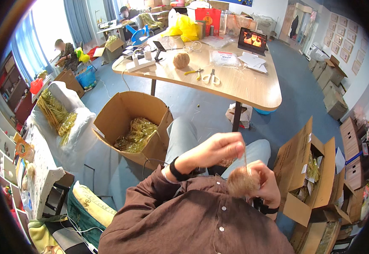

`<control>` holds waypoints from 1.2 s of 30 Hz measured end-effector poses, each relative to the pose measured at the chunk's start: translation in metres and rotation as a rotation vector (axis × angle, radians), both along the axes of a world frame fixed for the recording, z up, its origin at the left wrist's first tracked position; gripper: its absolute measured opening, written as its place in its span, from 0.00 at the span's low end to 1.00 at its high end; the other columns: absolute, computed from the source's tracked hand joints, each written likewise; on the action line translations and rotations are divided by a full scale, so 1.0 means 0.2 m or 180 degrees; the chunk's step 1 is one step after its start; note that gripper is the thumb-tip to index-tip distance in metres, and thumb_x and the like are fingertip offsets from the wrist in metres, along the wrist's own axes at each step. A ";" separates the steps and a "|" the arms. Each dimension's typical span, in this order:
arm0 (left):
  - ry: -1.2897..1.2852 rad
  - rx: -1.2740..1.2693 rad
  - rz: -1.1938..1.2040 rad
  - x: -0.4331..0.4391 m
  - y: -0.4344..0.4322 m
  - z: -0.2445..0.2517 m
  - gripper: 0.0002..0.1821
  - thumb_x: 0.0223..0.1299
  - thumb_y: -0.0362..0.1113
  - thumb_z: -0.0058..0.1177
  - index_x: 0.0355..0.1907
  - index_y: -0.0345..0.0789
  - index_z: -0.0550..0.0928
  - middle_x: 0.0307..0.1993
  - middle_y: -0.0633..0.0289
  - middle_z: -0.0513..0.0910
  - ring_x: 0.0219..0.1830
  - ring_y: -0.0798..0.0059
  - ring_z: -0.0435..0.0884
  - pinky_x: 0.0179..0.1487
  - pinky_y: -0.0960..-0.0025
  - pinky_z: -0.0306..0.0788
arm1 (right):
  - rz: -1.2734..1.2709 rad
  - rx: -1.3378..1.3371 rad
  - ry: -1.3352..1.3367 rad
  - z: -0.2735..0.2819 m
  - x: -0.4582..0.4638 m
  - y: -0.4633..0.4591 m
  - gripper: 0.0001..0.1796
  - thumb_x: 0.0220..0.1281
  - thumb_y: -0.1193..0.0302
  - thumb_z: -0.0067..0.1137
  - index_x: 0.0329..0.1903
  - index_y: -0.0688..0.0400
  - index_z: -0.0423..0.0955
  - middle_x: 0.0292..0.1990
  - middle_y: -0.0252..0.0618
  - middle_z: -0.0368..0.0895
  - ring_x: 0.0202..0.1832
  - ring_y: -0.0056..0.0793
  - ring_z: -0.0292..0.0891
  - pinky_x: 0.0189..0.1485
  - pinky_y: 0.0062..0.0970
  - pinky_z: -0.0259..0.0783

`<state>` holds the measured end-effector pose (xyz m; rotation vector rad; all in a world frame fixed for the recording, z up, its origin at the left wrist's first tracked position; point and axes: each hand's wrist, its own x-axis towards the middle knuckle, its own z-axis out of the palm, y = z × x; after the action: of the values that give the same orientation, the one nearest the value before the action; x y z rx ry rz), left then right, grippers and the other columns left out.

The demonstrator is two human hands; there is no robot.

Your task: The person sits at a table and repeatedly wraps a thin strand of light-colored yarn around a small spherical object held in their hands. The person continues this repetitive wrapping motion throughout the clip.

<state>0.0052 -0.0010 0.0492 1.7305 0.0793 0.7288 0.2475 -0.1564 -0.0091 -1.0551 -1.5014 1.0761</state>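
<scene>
My right hand (266,181) grips a bundle of light brown fibre or twine (241,182) close in front of my shirt. Above it and to the left, my left hand (217,149) pinches a thin strand (244,158) that runs taut down to the bundle. The bundle looks slightly blurred, and my right fingers partly hide it. Ahead on the wooden table (251,90) rests a ball of brown twine (181,60). Beside that ball lie yellow-handled pliers (194,74) and a white-handled cutting tool (212,78).
An open cardboard box (130,104) with film-wrapped, straw-coloured bundles (136,135) stands left of my knees. More cardboard boxes (294,158) are at my right. A power strip (140,64), a tablet (252,40) and papers (252,62) lie on the table. Another person (66,55) sits far left.
</scene>
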 end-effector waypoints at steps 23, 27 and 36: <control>0.1030 -0.0122 -0.0431 0.15 -0.08 -0.34 0.18 0.83 0.45 0.46 0.40 0.35 0.82 0.29 0.68 0.77 0.35 0.82 0.74 0.44 0.73 0.71 | 0.0165 -0.0265 0.2400 -0.03 -0.04 -0.03 0.32 0.60 0.71 0.70 0.66 0.61 0.70 0.58 0.40 0.80 0.60 0.32 0.78 0.65 0.33 0.74; 0.0908 0.0438 -0.1044 0.14 -0.23 -0.33 0.23 0.84 0.49 0.39 0.41 0.33 0.79 0.35 0.53 0.83 0.40 0.53 0.83 0.47 0.58 0.75 | -0.1842 0.0542 0.1594 -0.04 0.00 0.03 0.29 0.66 0.71 0.68 0.67 0.59 0.69 0.60 0.37 0.77 0.63 0.35 0.76 0.69 0.35 0.72; 0.0187 0.1017 0.0062 -0.01 -0.10 -0.14 0.12 0.73 0.36 0.58 0.33 0.31 0.80 0.28 0.54 0.78 0.31 0.59 0.80 0.37 0.61 0.71 | -0.0807 -0.0210 -0.0520 0.02 -0.08 0.01 0.31 0.43 0.76 0.78 0.54 0.58 0.78 0.49 0.34 0.80 0.51 0.25 0.77 0.53 0.27 0.74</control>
<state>0.0038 -0.0219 0.0221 2.0583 0.0204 0.7345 0.2322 -0.1552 -0.0055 -1.3672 -1.4202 0.8833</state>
